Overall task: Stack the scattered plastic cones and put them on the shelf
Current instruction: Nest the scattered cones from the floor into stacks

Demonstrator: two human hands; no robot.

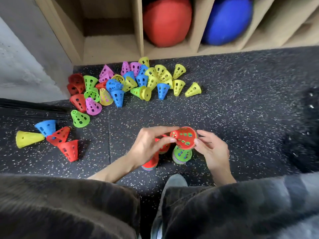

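Person crouches on speckled floor (241,94) before wooden shelf (110,47). Left hand (151,144) and right hand (212,150) both pinch red cone (183,138), tilted sideways, mouth toward camera, likely turning it to seat on stack. Green-topped stack (182,155) stands just below; red-topped stack (151,162) beside it, under left wrist. Loose cones (127,81) lie scattered near shelf; much left. Red ball (167,21) and blue ball (227,21) fill neighbouring compartments.
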